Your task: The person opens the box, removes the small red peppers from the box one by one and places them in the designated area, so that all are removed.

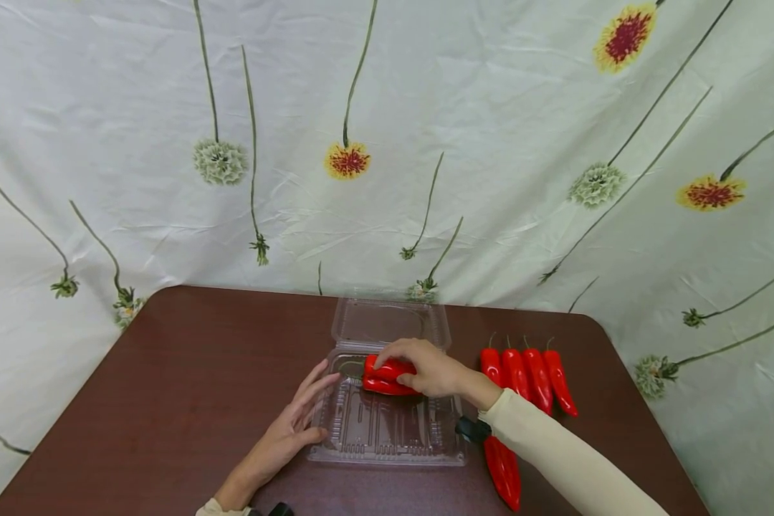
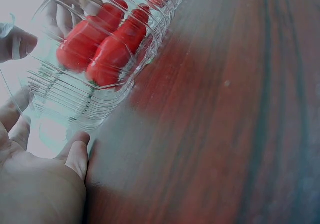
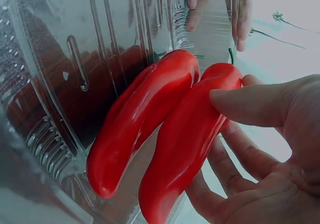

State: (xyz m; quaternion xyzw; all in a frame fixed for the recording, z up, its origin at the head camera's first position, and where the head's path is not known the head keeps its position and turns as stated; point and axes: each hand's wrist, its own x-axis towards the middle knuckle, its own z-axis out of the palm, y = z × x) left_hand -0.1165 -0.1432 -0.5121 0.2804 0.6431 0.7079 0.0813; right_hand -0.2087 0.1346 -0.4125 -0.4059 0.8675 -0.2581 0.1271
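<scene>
A clear plastic clamshell box (image 1: pixel 374 430) lies with its lid (image 1: pixel 387 322) folded back. Two glossy red chili peppers lie side by side at the far end of its tray, their stem ends to the left. My right hand (image 1: pixel 428 367) pinches the farther chili pepper (image 3: pixel 187 129), thumb on top and fingers along its far side. Beside it rests the nearer chili pepper (image 3: pixel 140 119), not held. Along the box's left wall stands my left hand (image 1: pixel 288 423), fingers spread and fairly straight, fingertips right at the wall.
Several red chili peppers (image 1: pixel 516 369) lie in a row to the right of the box. Closer to me is another chili pepper (image 1: pixel 503 473), partly under the right sleeve (image 1: pixel 555 451). Behind the brown table (image 1: pixel 200 373) hangs a flower-printed cloth (image 1: pixel 387 107).
</scene>
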